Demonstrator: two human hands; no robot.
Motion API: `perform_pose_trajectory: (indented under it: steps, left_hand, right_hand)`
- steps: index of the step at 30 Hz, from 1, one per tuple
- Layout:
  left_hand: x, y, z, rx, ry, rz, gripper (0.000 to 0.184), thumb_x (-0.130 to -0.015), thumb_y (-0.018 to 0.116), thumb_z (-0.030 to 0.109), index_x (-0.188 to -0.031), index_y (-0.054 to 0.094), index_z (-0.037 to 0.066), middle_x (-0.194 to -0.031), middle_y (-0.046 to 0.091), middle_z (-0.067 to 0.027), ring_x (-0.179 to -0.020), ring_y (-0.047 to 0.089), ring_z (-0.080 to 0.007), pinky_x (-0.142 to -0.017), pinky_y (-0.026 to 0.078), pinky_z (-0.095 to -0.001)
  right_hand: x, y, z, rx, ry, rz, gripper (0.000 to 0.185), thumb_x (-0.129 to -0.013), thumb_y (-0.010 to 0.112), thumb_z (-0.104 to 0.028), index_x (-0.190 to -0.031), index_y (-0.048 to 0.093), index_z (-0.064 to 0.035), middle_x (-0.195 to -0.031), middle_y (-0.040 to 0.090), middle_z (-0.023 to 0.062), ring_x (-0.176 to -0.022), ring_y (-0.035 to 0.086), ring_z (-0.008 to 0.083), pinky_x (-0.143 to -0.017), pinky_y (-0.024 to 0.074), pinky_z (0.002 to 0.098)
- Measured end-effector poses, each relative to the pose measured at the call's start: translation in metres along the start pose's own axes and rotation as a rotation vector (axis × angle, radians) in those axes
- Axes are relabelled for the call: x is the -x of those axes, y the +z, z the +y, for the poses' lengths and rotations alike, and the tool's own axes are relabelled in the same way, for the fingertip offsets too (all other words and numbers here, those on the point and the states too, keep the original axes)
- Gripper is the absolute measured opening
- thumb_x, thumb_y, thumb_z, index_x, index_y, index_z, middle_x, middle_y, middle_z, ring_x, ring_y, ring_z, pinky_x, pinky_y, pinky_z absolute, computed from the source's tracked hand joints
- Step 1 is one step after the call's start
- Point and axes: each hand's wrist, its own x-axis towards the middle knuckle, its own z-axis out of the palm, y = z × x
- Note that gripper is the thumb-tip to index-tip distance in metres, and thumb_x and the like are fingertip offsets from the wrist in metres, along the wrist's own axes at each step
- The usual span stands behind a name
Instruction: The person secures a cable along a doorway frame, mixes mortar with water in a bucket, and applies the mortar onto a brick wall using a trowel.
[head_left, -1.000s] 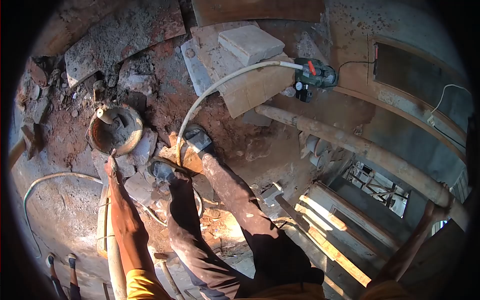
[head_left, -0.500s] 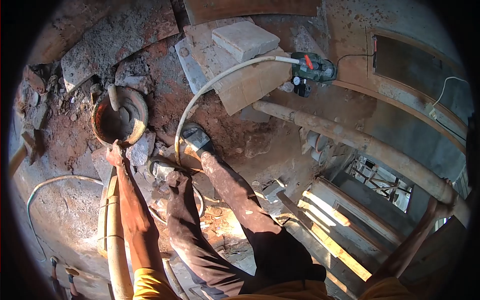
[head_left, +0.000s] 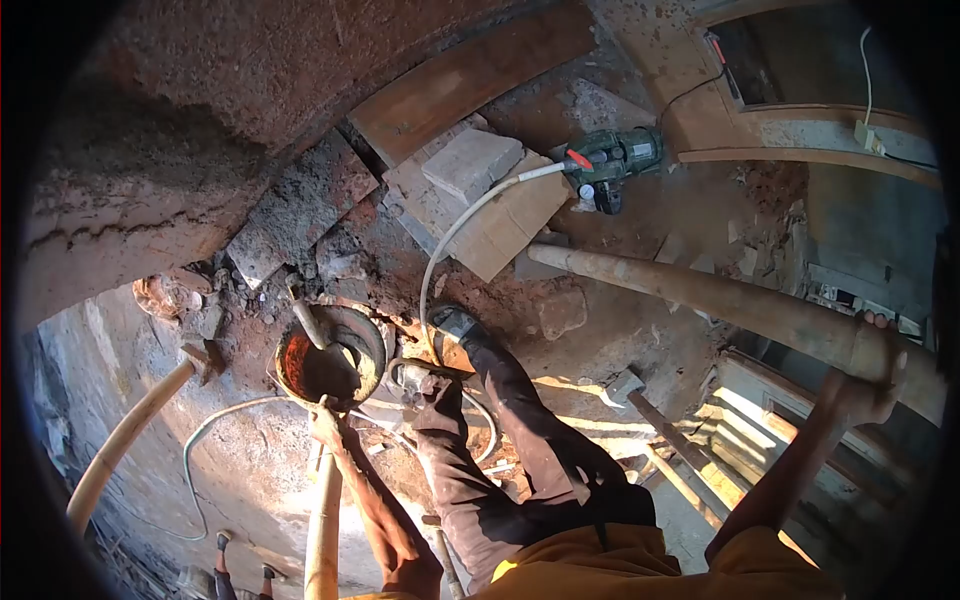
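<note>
Head view: the bucket (head_left: 371, 345), a tool handle (head_left: 307, 318) projecting above its rim, now stands nearer the left shoe (head_left: 408, 378) on the ground (head_left: 240, 460) than half a second ago, suggesting that it is being shifted. The left hand (head_left: 325, 424) grips its near edge; the right hand (head_left: 866, 390), well apart, clasps the thick pole (head_left: 720, 296).

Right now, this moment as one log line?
left hand: gripping bucket rim | right hand: around pole | bucket: handled tool inside | green machine: hose attached
</note>
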Motion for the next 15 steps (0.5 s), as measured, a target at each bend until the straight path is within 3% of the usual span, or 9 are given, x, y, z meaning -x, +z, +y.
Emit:
perform_pose_trajectory:
  steps: [1, 4, 7, 15]
  left_hand:
    - [0.025, -0.016, 0.026, 0.074, -0.095, 0.032, 0.031, -0.097, 0.069, 0.031, -0.104, 0.076, 0.002, -0.088, 0.073, -0.0037, -0.077, 0.064, -0.0143, -0.072, 0.056, -0.0329]
    - [0.096, -0.061, 0.108, -0.248, -0.006, 0.008, 0.033, -0.095, 0.068, 0.031, -0.107, 0.074, 0.001, -0.094, 0.071, -0.0048, -0.075, 0.060, -0.0159, -0.070, 0.055, -0.0340]
    - [0.150, -0.073, 0.173, -0.087, 0.022, 0.049, 0.029, -0.091, 0.070, 0.026, -0.105, 0.073, 0.001, -0.093, 0.071, -0.0067, -0.074, 0.060, -0.0171, -0.069, 0.054, -0.0343]
    - [0.199, -0.054, 0.321, 0.156, 0.127, 0.161, 0.025, -0.081, 0.073, 0.014, -0.100, 0.068, -0.001, -0.091, 0.069, -0.0112, -0.077, 0.062, -0.0218, -0.069, 0.054, -0.0359]
  right_hand:
    - [0.006, 0.004, 0.002, -0.012, 0.018, 0.033, 0.063, -0.093, 0.065, -0.037, -0.129, 0.059, 0.0142, -0.121, 0.067, 0.0249, -0.117, 0.065, 0.0378, -0.113, 0.0477, 0.0483]
    - [0.016, 0.014, 0.007, -0.070, 0.066, 0.044, 0.059, -0.091, 0.065, -0.036, -0.126, 0.060, 0.0111, -0.119, 0.066, 0.0217, -0.116, 0.065, 0.0350, -0.110, 0.0481, 0.0455]
    - [0.022, 0.028, 0.008, 0.102, -0.037, -0.001, 0.061, -0.089, 0.063, -0.042, -0.123, 0.062, 0.0089, -0.114, 0.068, 0.0218, -0.112, 0.064, 0.0322, -0.102, 0.0463, 0.0440]
    - [0.021, 0.039, -0.005, 0.215, -0.026, 0.045, 0.044, -0.087, 0.063, -0.029, -0.112, 0.065, 0.0068, -0.111, 0.069, 0.0188, -0.107, 0.065, 0.0288, -0.100, 0.0464, 0.0398]
